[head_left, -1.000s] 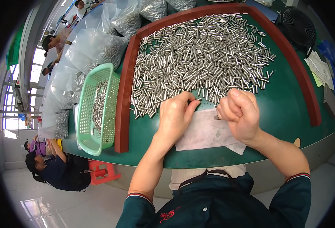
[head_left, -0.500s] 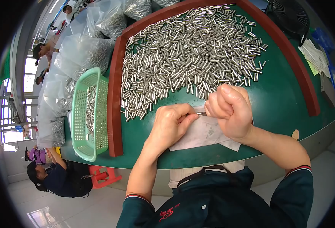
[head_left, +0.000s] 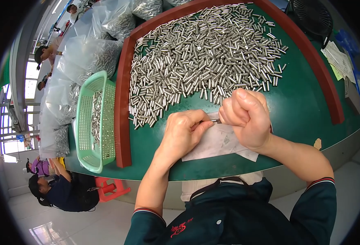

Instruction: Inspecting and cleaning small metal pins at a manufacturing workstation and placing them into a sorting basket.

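Note:
My left hand [head_left: 185,130] is closed in a pinch, thumb and forefinger on a small metal pin [head_left: 216,121] that bridges the short gap to my right hand. My right hand [head_left: 246,116] is curled into a fist, thumb on top, against the pin's other end. What lies inside that fist is hidden; only a thin dark edge shows beside its heel. Under both hands lies a stained whitish cloth [head_left: 212,143] on the green tabletop [head_left: 300,102]. Just beyond them spreads a large heap of short shiny metal pins [head_left: 204,53].
Dark red rails [head_left: 124,110] border the heap on the left, far and right sides. A light green basket [head_left: 108,141] holding some pins stands outside the left rail. Filled plastic bags [head_left: 88,57] line the far left. A black fan [head_left: 310,18] and papers [head_left: 338,61] sit at right.
Almost nothing differs. Both hands keep their grip and place, with the pin still between them. The whole view has shifted very slightly.

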`<state>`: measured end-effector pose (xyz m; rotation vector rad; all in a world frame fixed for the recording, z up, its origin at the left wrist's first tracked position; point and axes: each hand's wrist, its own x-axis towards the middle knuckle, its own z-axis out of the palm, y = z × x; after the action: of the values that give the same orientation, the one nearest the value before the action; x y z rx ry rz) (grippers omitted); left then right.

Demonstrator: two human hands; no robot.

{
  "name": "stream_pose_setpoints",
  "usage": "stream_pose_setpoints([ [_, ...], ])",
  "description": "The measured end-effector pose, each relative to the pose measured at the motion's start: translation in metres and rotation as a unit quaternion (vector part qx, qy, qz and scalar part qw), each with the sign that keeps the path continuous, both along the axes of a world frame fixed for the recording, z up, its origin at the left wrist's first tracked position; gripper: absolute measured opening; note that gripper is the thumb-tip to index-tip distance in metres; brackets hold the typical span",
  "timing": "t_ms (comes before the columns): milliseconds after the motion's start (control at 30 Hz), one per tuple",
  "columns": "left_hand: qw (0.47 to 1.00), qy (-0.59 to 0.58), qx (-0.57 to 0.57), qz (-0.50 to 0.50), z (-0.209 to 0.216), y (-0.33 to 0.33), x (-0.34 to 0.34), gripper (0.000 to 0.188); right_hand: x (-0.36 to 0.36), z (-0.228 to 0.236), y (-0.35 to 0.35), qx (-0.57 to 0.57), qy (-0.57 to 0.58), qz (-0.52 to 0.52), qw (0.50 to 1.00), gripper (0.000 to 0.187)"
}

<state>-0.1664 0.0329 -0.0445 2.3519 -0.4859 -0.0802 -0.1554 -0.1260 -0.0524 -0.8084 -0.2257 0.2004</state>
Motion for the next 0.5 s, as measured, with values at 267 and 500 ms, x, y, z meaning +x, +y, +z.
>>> stream_pose_setpoints([
  [267,1.0,0.014,0.009,0.004,0.0,-0.0004,0.0006,0.009,-0.0024,0.0033,0.0038,-0.043,-0.016,-0.005,0.999,0.041],
  [500,1.0,0.007,0.007,-0.009,0.0036,-0.0032,0.0019,0.01,-0.0019,0.0057,0.0061,-0.066,-0.039,-0.01,0.997,0.039],
])
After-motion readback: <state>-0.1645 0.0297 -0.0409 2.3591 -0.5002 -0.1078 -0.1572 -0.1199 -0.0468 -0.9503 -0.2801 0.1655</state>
